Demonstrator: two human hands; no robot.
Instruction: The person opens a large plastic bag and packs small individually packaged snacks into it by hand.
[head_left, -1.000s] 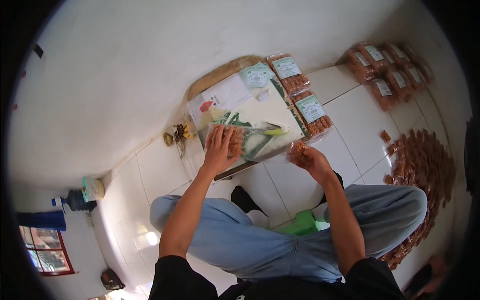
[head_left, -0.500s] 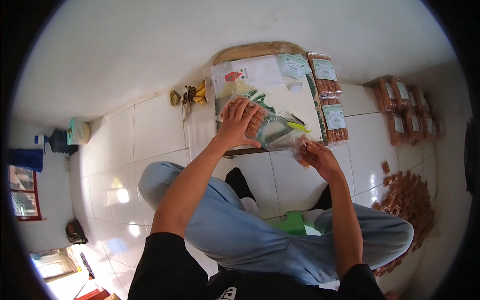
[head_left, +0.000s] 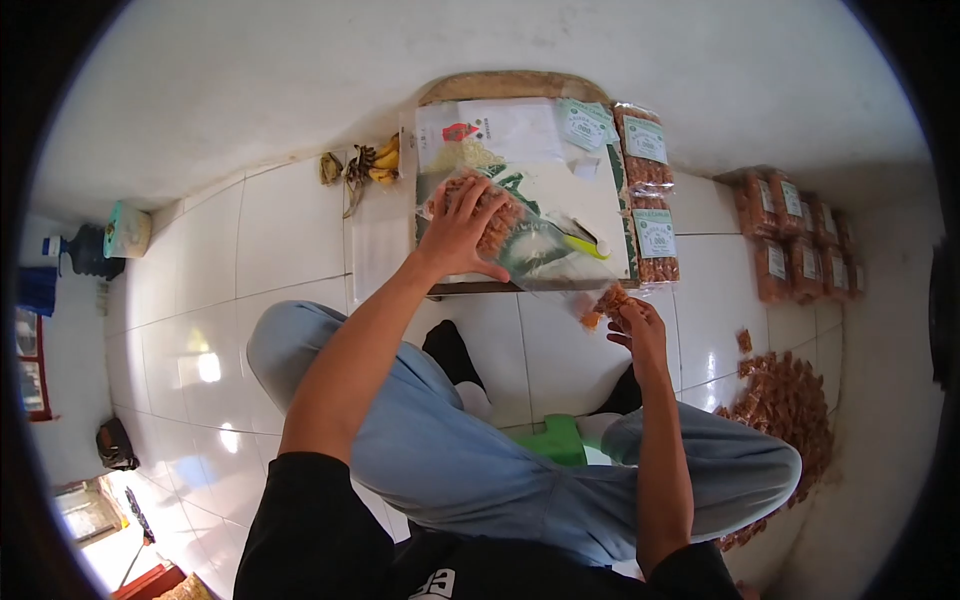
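Observation:
A clear plastic bag point(head_left: 545, 245) lies slantwise over the low table, its far end filled with small reddish-brown packets point(head_left: 500, 225). My left hand point(head_left: 462, 235) grips that filled end, fingers spread over the top and thumb along the near side. Toward the table's front right corner, the bag's mouth reaches my right hand point(head_left: 642, 328). Its fingers are closed on a few small brown packets point(head_left: 608, 300) at the mouth; how far these are inside is hard to tell. Beside the bag lies a yellow-green handled tool point(head_left: 588, 246), perhaps a cutter.
Two filled, labelled packs point(head_left: 657, 240) line the table's right edge. Printed labels point(head_left: 588, 124) and white sheets point(head_left: 520, 130) lie at the back. Bananas point(head_left: 382, 160) sit left. On the floor at right are stacked packs point(head_left: 800, 235) and a heap of loose packets point(head_left: 785, 410).
My right hand has drawn slightly down and right, with the packets showing more at the bag's mouth. My left hand stays on the bag. The whole view has shifted a little.

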